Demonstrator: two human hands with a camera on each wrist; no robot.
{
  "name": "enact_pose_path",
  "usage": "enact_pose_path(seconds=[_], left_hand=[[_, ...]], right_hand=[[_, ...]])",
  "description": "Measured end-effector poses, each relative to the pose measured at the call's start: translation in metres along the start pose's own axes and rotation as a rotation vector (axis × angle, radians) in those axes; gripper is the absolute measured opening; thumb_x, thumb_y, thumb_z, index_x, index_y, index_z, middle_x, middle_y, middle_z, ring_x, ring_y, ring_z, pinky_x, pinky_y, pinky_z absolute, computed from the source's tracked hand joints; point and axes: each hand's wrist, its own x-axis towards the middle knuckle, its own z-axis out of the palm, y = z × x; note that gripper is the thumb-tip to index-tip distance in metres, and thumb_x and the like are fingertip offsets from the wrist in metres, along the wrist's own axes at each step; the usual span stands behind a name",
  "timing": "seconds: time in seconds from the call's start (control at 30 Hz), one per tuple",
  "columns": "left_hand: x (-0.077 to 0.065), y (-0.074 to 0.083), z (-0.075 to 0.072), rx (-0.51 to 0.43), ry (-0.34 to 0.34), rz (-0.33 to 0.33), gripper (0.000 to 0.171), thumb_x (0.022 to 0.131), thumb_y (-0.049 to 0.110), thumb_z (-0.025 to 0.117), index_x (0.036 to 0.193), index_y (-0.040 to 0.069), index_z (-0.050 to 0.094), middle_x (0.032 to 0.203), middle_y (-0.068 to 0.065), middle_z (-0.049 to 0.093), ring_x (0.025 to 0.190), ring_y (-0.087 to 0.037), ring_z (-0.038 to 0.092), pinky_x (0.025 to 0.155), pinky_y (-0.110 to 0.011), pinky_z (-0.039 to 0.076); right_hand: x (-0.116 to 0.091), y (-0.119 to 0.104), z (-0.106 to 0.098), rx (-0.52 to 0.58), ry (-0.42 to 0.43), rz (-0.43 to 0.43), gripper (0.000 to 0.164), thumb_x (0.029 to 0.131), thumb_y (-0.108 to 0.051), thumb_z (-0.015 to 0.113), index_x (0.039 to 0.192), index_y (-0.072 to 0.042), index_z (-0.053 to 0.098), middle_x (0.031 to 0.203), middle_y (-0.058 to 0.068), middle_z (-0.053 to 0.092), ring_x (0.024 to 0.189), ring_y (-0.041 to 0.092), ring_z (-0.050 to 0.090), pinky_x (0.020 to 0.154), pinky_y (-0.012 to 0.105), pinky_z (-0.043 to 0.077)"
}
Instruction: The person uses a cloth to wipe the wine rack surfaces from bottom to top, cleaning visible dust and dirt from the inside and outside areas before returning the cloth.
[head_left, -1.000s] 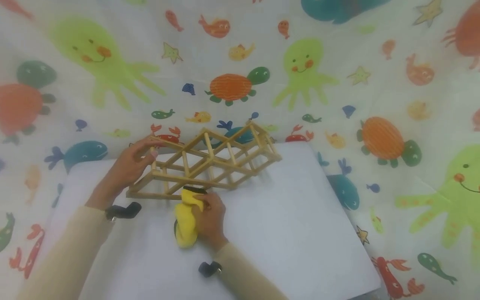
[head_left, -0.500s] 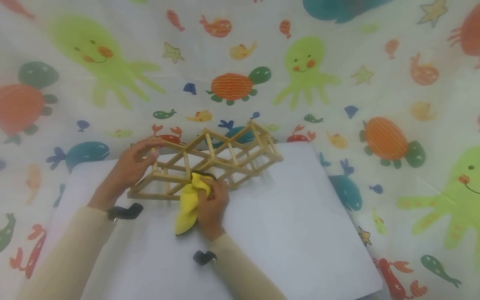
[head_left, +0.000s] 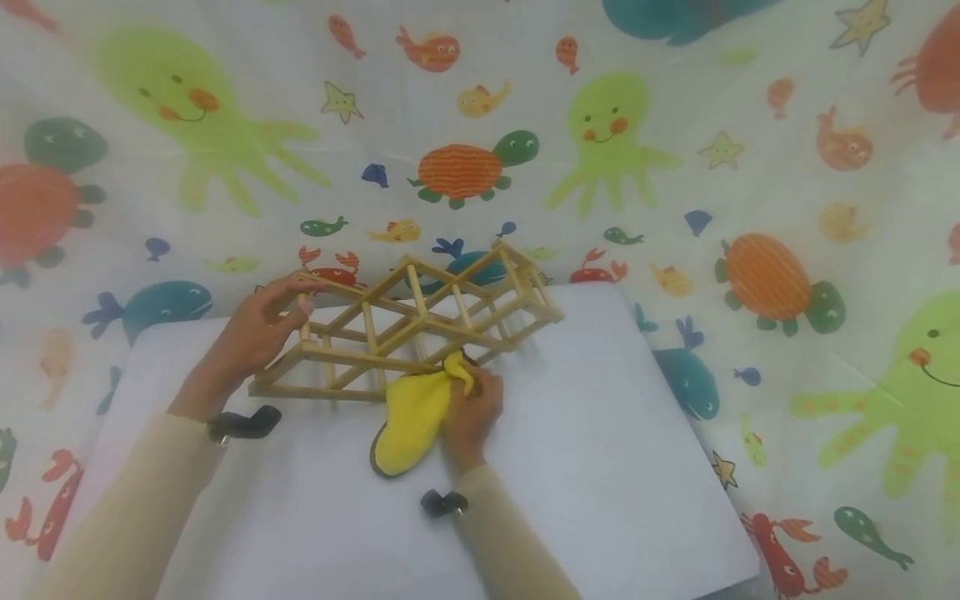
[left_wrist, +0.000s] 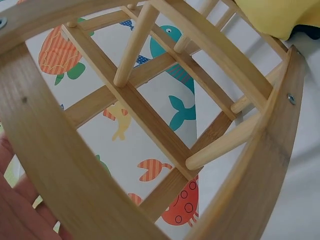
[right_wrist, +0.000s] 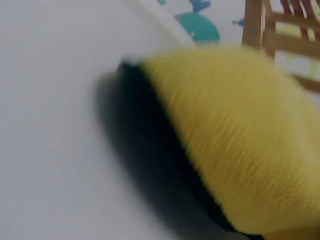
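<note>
A wooden lattice rack [head_left: 422,322] of crossed slats and round dowels stands on the white table. At its left end my left hand [head_left: 258,333] grips the frame, thumb in front and fingers over the top slat. My right hand [head_left: 474,412] pinches a yellow cloth [head_left: 411,421] with a dark edge against the rack's front slat, right of its middle. The cloth's loose part hangs down to the left. In the right wrist view the cloth [right_wrist: 235,135] is blurred and hides the right hand. The left wrist view shows the slats close up, with fingers [left_wrist: 25,210] behind them.
The white tabletop [head_left: 600,467] reaches out in front and to the right of the rack, with rounded corners. Behind it hangs a curtain [head_left: 652,125] printed with sea animals. A dark strap-on device [head_left: 243,423] sits on each wrist.
My right hand has slid the cloth to the right along the rack's front slat, and the cloth has spread out. My left hand and the rack stay in place.
</note>
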Motion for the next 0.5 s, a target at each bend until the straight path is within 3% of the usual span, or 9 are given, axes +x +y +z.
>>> enact_pose_path(seconds=[0.17, 0.27, 0.37, 0.5], left_hand=[[0.001, -0.001, 0.000, -0.009, 0.005, -0.005, 0.059, 0.108, 0.057, 0.050, 0.159, 0.028, 0.048, 0.179, -0.006, 0.022, 0.165, -0.045, 0.014, 0.121, -0.080, 0.021], [0.002, -0.002, 0.001, -0.018, 0.013, 0.005, 0.058, 0.108, 0.057, 0.051, 0.158, 0.029, 0.049, 0.178, -0.005, 0.024, 0.165, -0.044, 0.015, 0.121, -0.080, 0.022], [0.003, -0.003, 0.001, -0.017, 0.013, 0.014, 0.056, 0.108, 0.055, 0.052, 0.158, 0.030, 0.049, 0.178, -0.003, 0.025, 0.165, -0.043, 0.016, 0.122, -0.079, 0.023], [0.002, -0.003, -0.001, 0.015, 0.012, 0.012, 0.056, 0.109, 0.056, 0.050, 0.158, 0.029, 0.049, 0.178, -0.005, 0.025, 0.164, -0.045, 0.018, 0.121, -0.080, 0.023]], right_hand=[[-0.019, -0.032, 0.013, 0.121, -0.060, -0.113, 0.042, 0.078, 0.012, 0.067, 0.108, -0.016, 0.077, 0.101, 0.006, 0.062, 0.091, 0.013, 0.058, 0.074, 0.024, 0.056], [-0.025, -0.041, 0.021, 0.138, -0.095, -0.175, 0.043, 0.077, 0.013, 0.068, 0.109, -0.014, 0.077, 0.102, 0.009, 0.063, 0.091, 0.015, 0.058, 0.072, 0.025, 0.058], [-0.024, -0.031, 0.025, 0.093, -0.082, -0.198, 0.043, 0.076, 0.014, 0.069, 0.106, -0.014, 0.078, 0.103, 0.008, 0.064, 0.093, 0.015, 0.059, 0.077, 0.025, 0.057], [-0.015, -0.002, 0.019, -0.035, -0.049, -0.191, 0.034, 0.074, 0.011, 0.072, 0.097, -0.013, 0.077, 0.096, 0.005, 0.062, 0.090, 0.014, 0.059, 0.077, 0.026, 0.053]])
